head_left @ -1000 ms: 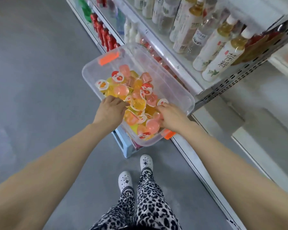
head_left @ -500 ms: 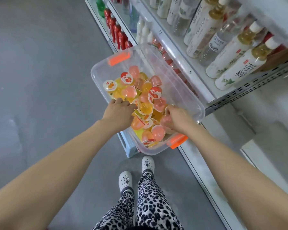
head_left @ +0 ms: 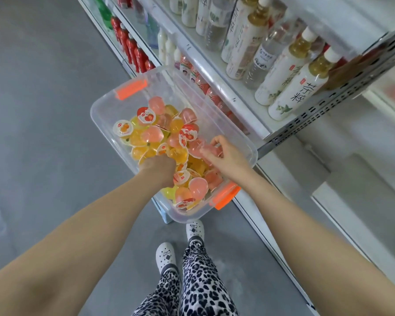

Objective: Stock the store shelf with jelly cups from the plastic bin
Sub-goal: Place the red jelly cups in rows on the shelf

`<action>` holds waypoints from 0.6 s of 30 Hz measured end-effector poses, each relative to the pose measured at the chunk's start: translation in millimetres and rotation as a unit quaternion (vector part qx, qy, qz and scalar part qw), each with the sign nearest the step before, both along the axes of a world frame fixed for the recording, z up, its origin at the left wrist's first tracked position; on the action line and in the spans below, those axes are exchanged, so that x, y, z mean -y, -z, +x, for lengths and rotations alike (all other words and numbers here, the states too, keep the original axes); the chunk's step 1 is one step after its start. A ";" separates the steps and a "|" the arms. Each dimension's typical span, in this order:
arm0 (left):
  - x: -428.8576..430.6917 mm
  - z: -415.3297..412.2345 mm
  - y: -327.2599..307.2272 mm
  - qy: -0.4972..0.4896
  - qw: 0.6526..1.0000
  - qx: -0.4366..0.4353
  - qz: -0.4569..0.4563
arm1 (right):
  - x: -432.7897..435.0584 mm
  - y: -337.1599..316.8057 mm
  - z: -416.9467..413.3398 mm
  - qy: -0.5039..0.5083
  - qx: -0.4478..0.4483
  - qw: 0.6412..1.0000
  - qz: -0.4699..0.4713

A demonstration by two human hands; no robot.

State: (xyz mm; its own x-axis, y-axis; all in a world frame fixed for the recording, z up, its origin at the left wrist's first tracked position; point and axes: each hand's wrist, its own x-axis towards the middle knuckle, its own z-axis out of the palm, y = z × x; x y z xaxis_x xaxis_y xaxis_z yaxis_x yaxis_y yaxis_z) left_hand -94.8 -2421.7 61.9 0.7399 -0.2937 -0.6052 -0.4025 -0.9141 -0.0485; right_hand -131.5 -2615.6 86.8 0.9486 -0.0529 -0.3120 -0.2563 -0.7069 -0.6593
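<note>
Where the person stands, it's grey floor (head_left: 43, 92), white clogs (head_left: 166, 256), leopard-print trousers (head_left: 198, 283). Both bare forearms reach forward into the bin (head_left: 102, 110).

Bin: clear plastic, just ahead of the clogs, sitting on a pale blue stool (head_left: 167, 216). Only a corner of the stool shows under the near end. There's an orange latch (head_left: 226, 195) at the near end and a second one at the far end. The bin's long side runs alongside the shelf (head_left: 228, 94).

Cups (head_left: 154, 134): a loose pile of yellow, orange and pink, all inside the bin, some lid up and some on their sides.

Left hand (head_left: 159, 167): knuckles up, pushed down into the near-left part of the pile. Fingers are curled under and buried, so I can't tell if they have a cup.

Right hand (head_left: 228, 156): lifted slightly above the pile on the shelf side, thumb and fingers pinching a pink cup (head_left: 204, 149). It could be more than one; too blurred to say.

Shelf: white, on the right. On the lower level, red-and-white packs (head_left: 201, 83) are partly hidden behind the bin wall. The level above holds tea bottles (head_left: 301, 87) with white labels and caps, with clear bottles next to them. Farther along, down low, are red bottles (head_left: 132, 46).
</note>
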 end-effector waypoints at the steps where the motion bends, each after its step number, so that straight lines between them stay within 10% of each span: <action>1: -1.0 -0.2 -0.3 -0.009 1.000 0.006 -0.015 | -0.4 -2.7 -1.6 -0.009 0.008 1.000 0.004; 9: -7.4 -6.5 -33.1 -0.192 0.934 0.047 -0.297 | 8.0 -29.1 -16.7 0.032 0.032 0.999 0.021; 18: 10.4 -35.8 -91.2 -0.135 0.862 0.090 -0.481 | 33.6 -81.7 -72.2 0.141 0.150 0.978 0.013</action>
